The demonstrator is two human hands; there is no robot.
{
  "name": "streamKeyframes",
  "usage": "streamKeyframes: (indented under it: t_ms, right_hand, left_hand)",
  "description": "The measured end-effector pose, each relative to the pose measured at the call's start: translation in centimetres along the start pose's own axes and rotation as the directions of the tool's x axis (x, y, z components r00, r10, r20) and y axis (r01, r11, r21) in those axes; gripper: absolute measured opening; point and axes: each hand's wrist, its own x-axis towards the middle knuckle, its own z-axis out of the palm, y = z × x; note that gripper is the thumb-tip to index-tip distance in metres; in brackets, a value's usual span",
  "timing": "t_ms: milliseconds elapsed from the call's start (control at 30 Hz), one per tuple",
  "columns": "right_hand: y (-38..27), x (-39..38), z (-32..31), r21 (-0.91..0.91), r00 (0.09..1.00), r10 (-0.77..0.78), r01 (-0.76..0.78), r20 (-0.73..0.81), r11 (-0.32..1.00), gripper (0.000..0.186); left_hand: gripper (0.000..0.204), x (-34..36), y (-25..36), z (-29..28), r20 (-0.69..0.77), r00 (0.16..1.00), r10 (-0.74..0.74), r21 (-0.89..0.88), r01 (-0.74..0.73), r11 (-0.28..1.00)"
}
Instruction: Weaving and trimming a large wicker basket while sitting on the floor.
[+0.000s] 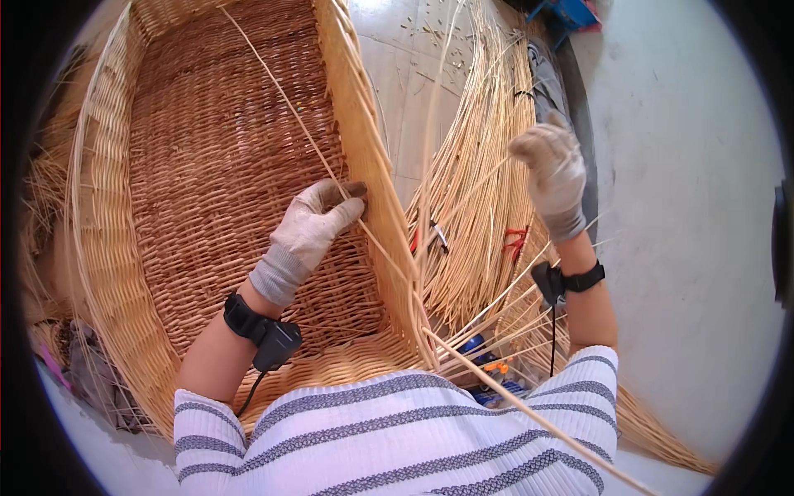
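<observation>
A large rectangular wicker basket (231, 116) with a brown woven bottom and paler walls fills the left half. My left hand (318, 227), in a white-grey glove, grips a thin pale strand (287, 102) at the inner side of the basket's right wall; the strand runs diagonally across it. To the right of the basket my gloved right hand (546, 161) is raised with fingers curled, seemingly on another thin cane (471, 194) that angles down toward the wall; the grip is partly blurred. Loose cane ends (480, 355) fan out from the basket's near right corner.
Long bundles of pale canes (471, 256) lie right of the basket, with red ties and a small tool. Behind are a blue plastic object (571, 16) and scattered bits. More canes and dark cloth (99, 380) lie at left; blue and orange items (471, 347) sit low.
</observation>
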Motion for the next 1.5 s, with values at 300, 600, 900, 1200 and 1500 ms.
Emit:
streamKeyframes:
  t_ms: [300, 600, 900, 1200, 1500]
  right_hand:
    - [-7.9, 2.6, -0.7, 0.317, 0.636, 0.329, -0.686, 0.698, 0.655, 0.045]
    - [-17.1, -6.8, -1.2, 0.673, 0.799, 0.220, -0.593, 0.560, 0.442, 0.066]
    - [-12.9, -10.5, -8.2, 0.357, 0.375, -0.065, -0.798, 0.925, 0.485, 0.025]
    - [-17.0, -14.4, 1.0, 0.389, 0.552, 0.165, -0.740, 0.818, 0.548, 0.035]
    - [-10.6, -5.2, 1.8, 0.549, 0.448, 0.324, -0.739, 0.833, -0.389, 0.039]
  left_hand:
    - [0.036, -0.6, 0.4, -0.7, -0.051, 0.998, 0.043, 0.185, -0.033, 0.982]
    - [0.035, -5.0, 5.1, 3.5, 0.567, 0.788, -0.240, 0.812, -0.485, 0.324]
    - [0.041, -11.7, 2.8, 10.6, 0.505, 0.673, -0.541, 0.753, -0.650, -0.105]
    - [0.025, -12.2, 0.7, 9.2, 0.623, 0.641, -0.447, 0.670, -0.733, -0.117]
    - [0.018, -12.6, 1.2, 8.4, 0.559, 0.659, -0.504, 0.766, -0.643, 0.007]
